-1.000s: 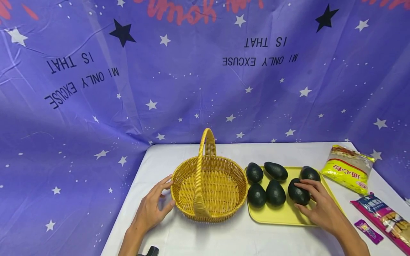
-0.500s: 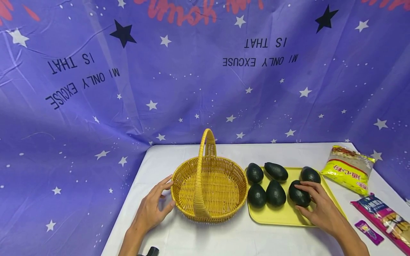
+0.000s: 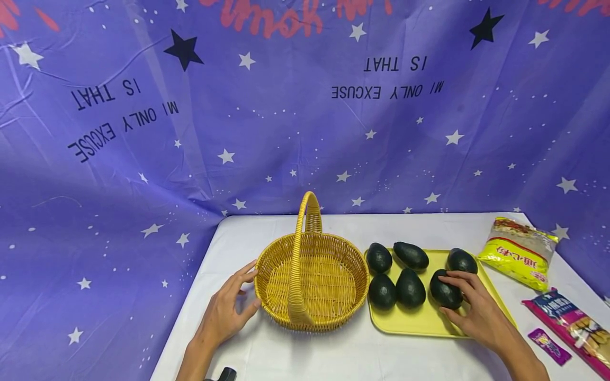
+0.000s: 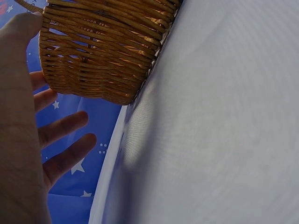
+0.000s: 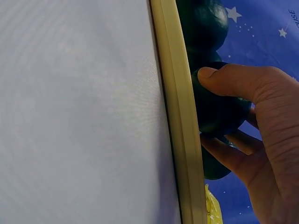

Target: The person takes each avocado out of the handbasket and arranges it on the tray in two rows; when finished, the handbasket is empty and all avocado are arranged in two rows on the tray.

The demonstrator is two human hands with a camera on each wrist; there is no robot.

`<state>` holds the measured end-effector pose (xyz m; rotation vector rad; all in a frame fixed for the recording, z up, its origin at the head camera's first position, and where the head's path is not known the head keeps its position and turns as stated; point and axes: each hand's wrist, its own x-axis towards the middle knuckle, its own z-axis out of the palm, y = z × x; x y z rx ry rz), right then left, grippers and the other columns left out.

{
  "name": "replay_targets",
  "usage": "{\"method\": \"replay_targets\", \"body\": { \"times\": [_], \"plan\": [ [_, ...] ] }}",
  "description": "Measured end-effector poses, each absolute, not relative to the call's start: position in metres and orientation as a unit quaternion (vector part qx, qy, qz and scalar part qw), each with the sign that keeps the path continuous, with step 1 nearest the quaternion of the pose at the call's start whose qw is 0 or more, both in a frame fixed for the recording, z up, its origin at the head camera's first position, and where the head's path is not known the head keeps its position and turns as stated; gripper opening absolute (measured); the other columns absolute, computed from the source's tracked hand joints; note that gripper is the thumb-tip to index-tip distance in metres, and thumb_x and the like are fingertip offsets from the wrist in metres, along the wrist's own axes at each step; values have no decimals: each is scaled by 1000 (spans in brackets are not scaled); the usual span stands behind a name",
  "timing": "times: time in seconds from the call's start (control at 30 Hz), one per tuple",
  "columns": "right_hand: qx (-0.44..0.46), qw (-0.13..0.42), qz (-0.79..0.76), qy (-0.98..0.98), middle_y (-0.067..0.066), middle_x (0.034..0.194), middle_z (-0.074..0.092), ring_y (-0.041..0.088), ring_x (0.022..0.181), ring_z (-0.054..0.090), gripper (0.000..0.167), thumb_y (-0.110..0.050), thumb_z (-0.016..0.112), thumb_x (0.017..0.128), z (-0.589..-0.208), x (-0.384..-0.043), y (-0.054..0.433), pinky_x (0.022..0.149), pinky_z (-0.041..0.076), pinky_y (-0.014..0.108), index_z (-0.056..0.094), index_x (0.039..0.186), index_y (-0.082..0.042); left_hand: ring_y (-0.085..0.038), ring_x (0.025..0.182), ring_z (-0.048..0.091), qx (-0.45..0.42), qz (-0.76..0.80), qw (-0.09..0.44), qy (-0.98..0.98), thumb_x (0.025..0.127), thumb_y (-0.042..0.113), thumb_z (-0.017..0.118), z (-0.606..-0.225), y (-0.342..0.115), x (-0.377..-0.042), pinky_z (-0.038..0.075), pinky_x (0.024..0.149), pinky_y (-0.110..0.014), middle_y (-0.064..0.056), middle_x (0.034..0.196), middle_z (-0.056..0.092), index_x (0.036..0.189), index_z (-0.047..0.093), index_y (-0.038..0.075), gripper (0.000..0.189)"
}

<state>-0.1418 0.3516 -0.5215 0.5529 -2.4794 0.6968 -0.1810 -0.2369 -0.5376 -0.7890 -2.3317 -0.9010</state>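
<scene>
A yellow wicker basket [image 3: 329, 286] with a tall arched handle stands in the middle of the table, its inside bare. My left hand [image 3: 224, 309] touches its left side with thumb and fingertips; in the left wrist view the lower fingers are spread and off the weave. To the right, a yellow tray [image 3: 410, 325] bears several dark green avocados [image 3: 411, 288]. With thumb and fingers, my right hand [image 3: 481, 312] holds the avocado [image 3: 444, 290] at the tray's front right. In the right wrist view the thumb presses that avocado [image 5: 222, 112] near the tray's edge [image 5: 175, 112].
At the far right lie a yellow food bag [image 3: 517, 254], a pink and blue packet [image 3: 572, 328] and a small purple sachet [image 3: 549, 346]. A black object [image 3: 227, 374] shows at the front edge. Behind the white-covered table [image 3: 295, 360] hangs a purple star-patterned cloth [image 3: 286, 132].
The avocado in my right hand has shifted very slightly toward the front of the tray. My left hand and the basket look the same.
</scene>
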Motion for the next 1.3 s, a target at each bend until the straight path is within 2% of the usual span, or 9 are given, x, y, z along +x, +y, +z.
{"method": "replay_targets", "body": {
  "times": [0.17, 0.43, 0.53, 0.73, 0.9, 1.07, 1.3],
  "plan": [
    [201, 249, 256, -912, 18, 137, 55, 34, 121, 55, 84, 1, 104, 56, -523, -140, 353, 99, 30, -2, 70, 133, -8, -16, 121, 69, -292, -331, 259, -859, 90, 23, 82, -538, -236, -181, 61, 80, -31, -7, 160, 56, 148, 62, 7, 63],
    [213, 261, 264, -904, 20, 137, 56, 7, 134, 45, 83, 3, 103, 55, -525, -141, 354, 103, 27, -1, 70, 131, -6, -16, 121, 69, -290, -329, 255, -862, 91, 24, 82, -538, -237, -183, 61, 80, -31, -6, 161, 55, 149, 62, 8, 63],
    [214, 255, 265, -905, 20, 139, 55, 14, 134, 45, 84, 3, 103, 56, -525, -141, 354, 106, 24, -1, 69, 133, -7, -17, 122, 68, -288, -330, 252, -863, 91, 24, 82, -538, -236, -182, 61, 81, -32, -6, 161, 55, 149, 61, 8, 64],
    [212, 238, 265, -910, 20, 142, 54, 39, 128, 49, 87, 1, 104, 58, -523, -140, 354, 111, 18, 1, 68, 136, -9, -16, 122, 68, -287, -330, 252, -863, 92, 26, 81, -538, -236, -182, 61, 81, -31, -6, 162, 55, 149, 61, 9, 64],
    [206, 238, 259, -913, 20, 143, 54, 41, 128, 49, 87, -5, 105, 59, -521, -140, 353, 112, 16, 2, 67, 138, -9, -16, 121, 69, -287, -327, 256, -863, 91, 26, 81, -537, -236, -182, 61, 80, -31, -6, 161, 56, 149, 61, 8, 64],
    [200, 244, 251, -915, 19, 144, 55, 34, 139, 47, 87, -7, 105, 59, -516, -139, 352, 115, 13, 4, 68, 138, -11, -15, 121, 68, -283, -327, 251, -866, 90, 24, 82, -538, -237, -182, 61, 81, -31, -5, 161, 55, 150, 60, 9, 66],
    [211, 256, 246, -911, 20, 144, 56, 10, 150, 36, 89, -6, 104, 58, -507, -138, 350, 117, 13, 6, 68, 139, -10, -21, 119, 69, -283, -327, 252, -865, 90, 24, 82, -538, -238, -181, 62, 80, -34, -5, 162, 54, 151, 60, 11, 66]
  ]
}}
